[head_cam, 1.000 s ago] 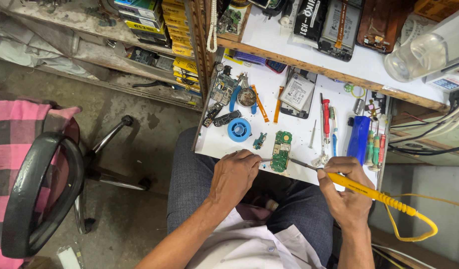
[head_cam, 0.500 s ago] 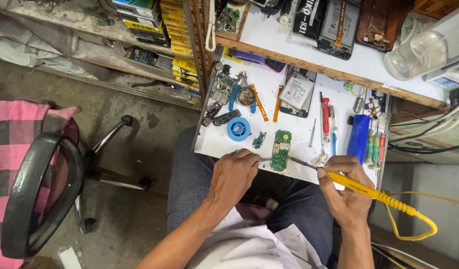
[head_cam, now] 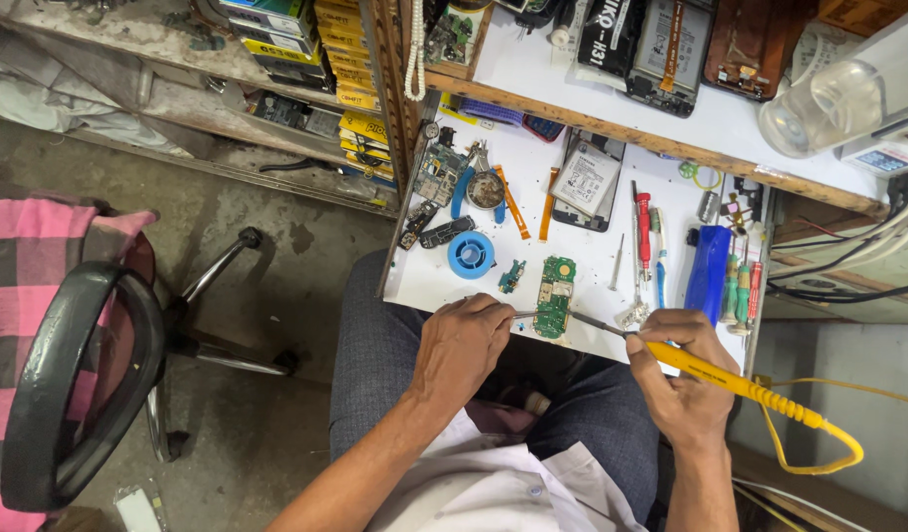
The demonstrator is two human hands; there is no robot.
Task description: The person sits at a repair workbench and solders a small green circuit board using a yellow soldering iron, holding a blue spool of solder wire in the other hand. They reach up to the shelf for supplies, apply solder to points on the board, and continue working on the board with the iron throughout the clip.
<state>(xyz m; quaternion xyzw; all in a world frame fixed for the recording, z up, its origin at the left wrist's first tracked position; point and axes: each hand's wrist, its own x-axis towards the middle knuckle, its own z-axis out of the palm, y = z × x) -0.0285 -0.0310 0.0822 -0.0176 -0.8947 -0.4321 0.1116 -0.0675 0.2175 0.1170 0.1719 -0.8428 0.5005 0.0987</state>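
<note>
Fingers (head_cam: 493,320) of the left hand (head_cam: 461,347) are pinched on some thin metal tool, can't tell what, tip at the green circuit board (head_cam: 553,297) lying flat on the white bench (head_cam: 592,258). Right hand (head_cam: 682,372) is clamped on the yellow soldering iron (head_cam: 715,372), tip just beside the board's lower edge. Board looks unclamped, so a nudge could slide it and smear solder, or toast that tiny green board (head_cam: 512,277) nearby.
</note>
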